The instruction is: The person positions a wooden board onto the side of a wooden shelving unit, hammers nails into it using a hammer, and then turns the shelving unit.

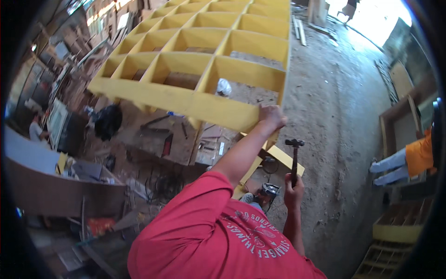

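A large yellow wooden lattice frame (200, 51) with several square cells stands tilted over a dirt floor. My left hand (272, 116) grips its near right corner, arm stretched out from my red shirt. My right hand (293, 186) is closed on the handle of a dark hammer (294, 153), held upright with its head just below the frame's corner. A yellow board (285, 158) slants down under that corner, behind the hammer.
A power tool (268, 190) lies on the ground near my feet. A person in an orange top (418, 156) is at the right edge, another person (35, 130) at the far left. Yellow crates (395, 228) sit lower right. Clutter, a black bag (108, 122) and boards fill the left.
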`<action>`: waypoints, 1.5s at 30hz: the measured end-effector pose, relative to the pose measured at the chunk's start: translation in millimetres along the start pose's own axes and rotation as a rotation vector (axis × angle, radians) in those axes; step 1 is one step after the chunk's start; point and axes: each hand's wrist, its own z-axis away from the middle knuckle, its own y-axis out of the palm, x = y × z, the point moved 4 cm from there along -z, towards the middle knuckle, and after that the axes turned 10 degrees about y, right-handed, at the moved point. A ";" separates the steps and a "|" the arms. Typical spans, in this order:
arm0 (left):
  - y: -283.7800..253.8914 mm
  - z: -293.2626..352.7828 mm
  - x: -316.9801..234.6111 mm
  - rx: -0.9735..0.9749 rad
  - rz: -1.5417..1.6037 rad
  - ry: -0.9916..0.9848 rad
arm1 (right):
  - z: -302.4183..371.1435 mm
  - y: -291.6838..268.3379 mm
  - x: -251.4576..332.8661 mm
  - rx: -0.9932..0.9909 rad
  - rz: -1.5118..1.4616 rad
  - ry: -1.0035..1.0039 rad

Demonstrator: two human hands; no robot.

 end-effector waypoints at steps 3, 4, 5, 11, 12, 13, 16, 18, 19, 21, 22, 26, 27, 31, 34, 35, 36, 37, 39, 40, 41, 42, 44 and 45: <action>-0.1 -0.1 3.3 -0.048 -0.039 0.014 | -5.9 4.2 -9.2 0.003 0.023 0.086; 0.6 0.8 0.8 -0.046 -0.032 0.051 | -5.5 5.8 -8.6 0.009 0.035 0.090; 0.4 2.2 1.2 -0.043 -0.020 0.045 | -4.5 7.1 -7.4 -0.017 0.030 0.109; 20.1 -5.5 14.4 -0.126 0.064 0.074 | -3.0 26.9 7.4 -0.130 0.044 0.147; 33.1 -10.3 13.0 -0.138 0.027 0.101 | -1.2 33.5 6.0 -0.124 0.059 0.154; 30.0 1.2 5.0 -0.250 -0.036 0.184 | 1.9 34.1 2.3 -0.222 0.053 0.089; -2.6 43.3 24.2 -0.564 -0.055 0.412 | -2.6 56.4 2.4 -0.292 0.012 -0.056; -50.6 94.2 42.4 -0.504 0.295 0.719 | 3.8 71.2 10.8 -0.347 -0.140 0.081; -92.6 137.0 68.0 -0.265 0.588 0.806 | 5.3 82.5 18.7 -0.347 -0.132 0.091; -126.8 209.6 134.1 -0.453 0.667 0.843 | 2.2 103.2 37.8 -0.371 -0.157 0.072; -130.6 241.2 181.1 -0.508 0.691 0.844 | -1.9 114.8 51.3 -0.378 -0.173 0.057; -108.3 357.9 380.4 -0.478 0.361 0.106 | -11.9 157.3 99.3 -0.410 -0.166 0.056; -102.9 383.9 420.4 -0.544 0.269 -0.036 | -12.8 166.2 111.6 -0.390 -0.173 0.062; -119.9 420.3 480.1 -0.554 -0.037 -0.171 | -26.8 194.1 129.1 -0.355 -0.224 0.018; -120.0 406.0 487.4 -0.280 -0.133 0.016 | -26.6 208.2 153.9 -0.367 -0.127 -0.015; -118.6 402.2 486.7 -0.279 -0.115 0.065 | -27.9 206.3 152.1 -0.378 -0.089 -0.032; -114.0 403.9 490.3 -0.249 -0.070 0.010 | -29.4 204.1 149.6 -0.391 -0.053 -0.046; -110.5 407.1 495.0 -0.215 -0.031 -0.049 | -28.9 207.2 157.6 -0.387 -0.047 -0.044; -113.0 403.0 494.1 -0.207 0.015 0.025 | -25.8 203.3 167.5 -0.401 -0.023 -0.046; -106.2 415.0 503.9 -0.211 0.039 -0.036 | -26.8 198.7 170.9 -0.401 -0.012 -0.056; -92.4 418.7 501.2 -0.219 0.072 -0.103 | -31.8 181.8 165.9 -0.434 -0.020 -0.034; -96.8 409.5 482.9 -0.206 0.078 -0.051 | -31.4 167.2 164.2 -0.487 -0.024 -0.025; -135.1 389.2 429.9 -0.272 0.183 -0.047 | -31.1 143.7 158.6 -0.512 -0.020 0.006; -142.1 378.3 407.3 -0.268 0.174 -0.022 | -32.4 131.7 153.8 -0.512 0.058 0.016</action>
